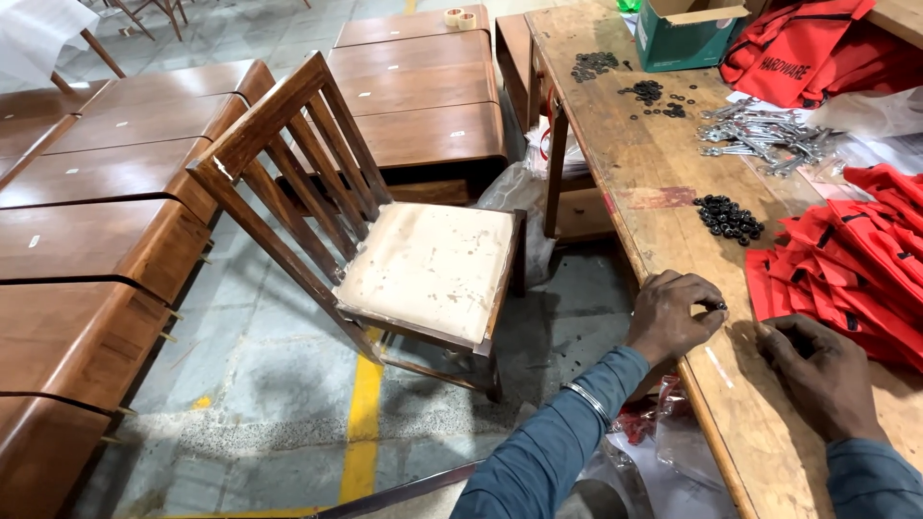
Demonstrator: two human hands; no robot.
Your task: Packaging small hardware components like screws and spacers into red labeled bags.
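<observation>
My left hand (673, 315) rests on the near edge of the wooden workbench (654, 163), its fingertips pinching a small black washer (721, 306). My right hand (817, 370) lies knuckles up on the bench just to the right, fingers curled; whether it holds anything is hidden. A stack of red fabric pouches (856, 269) lies right beside it. A heap of small black washers (729, 217) sits on the bench a little beyond both hands.
Further along the bench lie a pile of metal wrenches (764, 135), more black washers (654, 94), a green cardboard box (685, 34) and red bags (808, 48). A wooden chair (385, 240) stands left of the bench. Dark wooden panels (106, 221) lie stacked on the floor.
</observation>
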